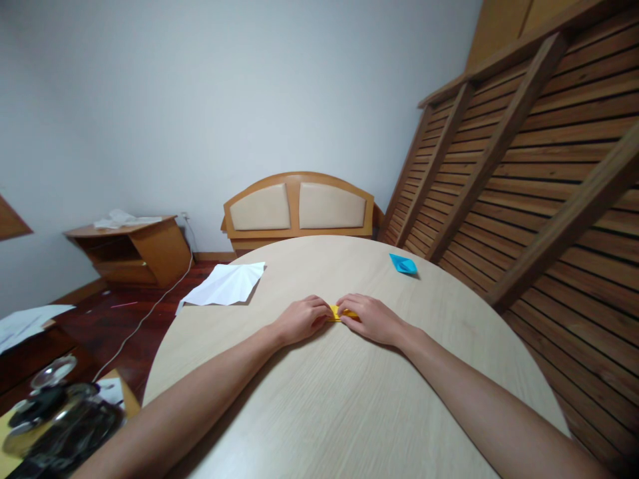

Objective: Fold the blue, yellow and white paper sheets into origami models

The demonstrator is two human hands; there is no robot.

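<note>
Both my hands, left hand [299,320] and right hand [368,318], pinching yellow folded paper [337,313] (mostly hidden), mid-table [349,412], blue paper boat [403,265] near far right edge.

Premises: a domestic room, apparently a bedroom or spare room in use for storage. Evidence: a padded wooden headboard [298,205] stood against the plain wall, slatted bed frames [524,153] leaned upright at the right, a low wooden corner stand [130,249], and a round wood-grain table [349,372] on dark timber flooring.
</note>
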